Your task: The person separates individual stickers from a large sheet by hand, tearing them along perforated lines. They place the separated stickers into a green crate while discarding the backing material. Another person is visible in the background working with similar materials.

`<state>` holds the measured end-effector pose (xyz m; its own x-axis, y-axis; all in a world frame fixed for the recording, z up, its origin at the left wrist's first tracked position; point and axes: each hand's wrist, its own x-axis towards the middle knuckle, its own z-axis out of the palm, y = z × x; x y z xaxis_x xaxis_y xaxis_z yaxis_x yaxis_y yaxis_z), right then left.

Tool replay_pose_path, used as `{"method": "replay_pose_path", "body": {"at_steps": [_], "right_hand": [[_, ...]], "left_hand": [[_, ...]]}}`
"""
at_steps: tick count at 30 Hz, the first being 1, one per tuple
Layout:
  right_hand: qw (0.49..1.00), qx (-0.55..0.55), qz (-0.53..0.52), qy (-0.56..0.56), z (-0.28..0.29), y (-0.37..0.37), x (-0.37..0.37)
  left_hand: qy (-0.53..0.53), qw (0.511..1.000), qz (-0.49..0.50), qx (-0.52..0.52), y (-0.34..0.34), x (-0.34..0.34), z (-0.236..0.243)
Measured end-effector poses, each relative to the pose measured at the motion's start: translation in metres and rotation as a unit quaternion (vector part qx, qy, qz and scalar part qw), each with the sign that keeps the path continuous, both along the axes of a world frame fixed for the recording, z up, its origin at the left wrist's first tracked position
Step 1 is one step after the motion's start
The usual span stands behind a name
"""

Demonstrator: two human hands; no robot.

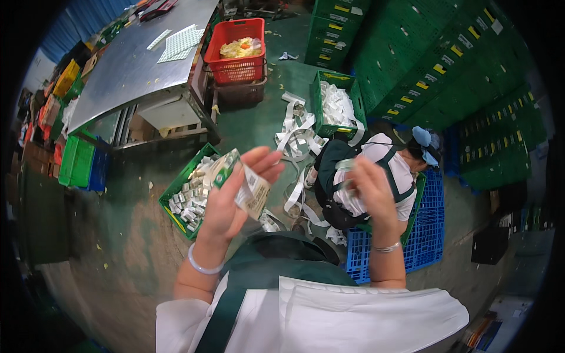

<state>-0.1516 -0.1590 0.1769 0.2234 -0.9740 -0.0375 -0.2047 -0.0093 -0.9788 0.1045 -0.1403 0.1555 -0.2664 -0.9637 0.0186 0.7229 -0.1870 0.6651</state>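
Left hand (221, 206) holds a packet (256, 197); right hand (375, 194) blurred — I can't tell its grip. Partway, I judge: packs (187, 205) heaped in left crate (175, 222), held packet outstanding.

Red basket (236, 69) beside metal table (138, 65)

Packet (255, 196) print unreadable, blurred; crate labels (457, 51) too small to read.

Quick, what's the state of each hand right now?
Left hand: holding a flat green-and-cream printed packet, thumb across it.
Right hand: curled but motion-blurred; whether it grips the small whitish-green piece cannot be told.
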Motion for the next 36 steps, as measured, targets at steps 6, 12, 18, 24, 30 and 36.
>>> {"method": "replay_pose_path", "body": {"at_steps": [6, 12, 18, 24, 30, 36], "right_hand": [[0.957, -0.169, 0.202, 0.118, -0.035, -0.012, 0.066], [0.939, -0.224, 0.191, 0.176, -0.044, -0.011, 0.088], [0.905, -0.272, 0.001, 0.328, -0.055, -0.018, 0.084], [0.981, -0.103, 0.132, 0.096, -0.023, -0.006, 0.063], [0.971, -0.141, 0.133, 0.137, -0.043, -0.003, 0.067], [0.997, -0.027, 0.057, 0.054, -0.069, 0.002, 0.033]], "left_hand": [[0.091, 0.994, -0.038, 0.042, -0.017, 0.004, -0.035], [0.138, 0.989, -0.017, 0.053, -0.014, 0.012, -0.038], [0.051, 0.998, -0.008, 0.033, -0.014, 0.008, -0.050], [-0.266, 0.958, -0.032, -0.098, -0.001, -0.003, -0.064], [-0.306, 0.937, -0.036, -0.167, 0.004, -0.029, -0.075], [0.043, 0.980, -0.148, 0.124, -0.006, -0.010, -0.062]]}}
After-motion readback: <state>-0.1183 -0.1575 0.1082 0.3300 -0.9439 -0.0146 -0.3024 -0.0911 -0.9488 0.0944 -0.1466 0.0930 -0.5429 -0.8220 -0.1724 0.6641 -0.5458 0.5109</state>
